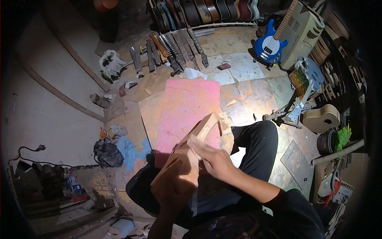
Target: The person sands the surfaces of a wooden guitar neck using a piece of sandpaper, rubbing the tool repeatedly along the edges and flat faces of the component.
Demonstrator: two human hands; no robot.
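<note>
A long, pale shaped piece of wood [206, 126], somewhat like a guitar neck, lies at a slant across my lap and over a pink board [191, 99]. My left hand [170, 187], in shadow, grips its wider near end from below; the fingertips are partly hidden. Over the middle of the wood is my right hand [215, 159], its fingers smeared by motion. Whether they hold anything cannot be made out. Beside the far end of the wood sits a small pale wooden block [226, 126], with a brown ridged strip [220, 129] along it.
Several dark, notched neck-like pieces [179, 49] lie on the floor ahead, below a row of guitars [211, 12]. A blue electric bass [270, 46] leans at the far right, an acoustic guitar [321, 119] nearer. At left lie a black bag [108, 153] and blue cloth [129, 151].
</note>
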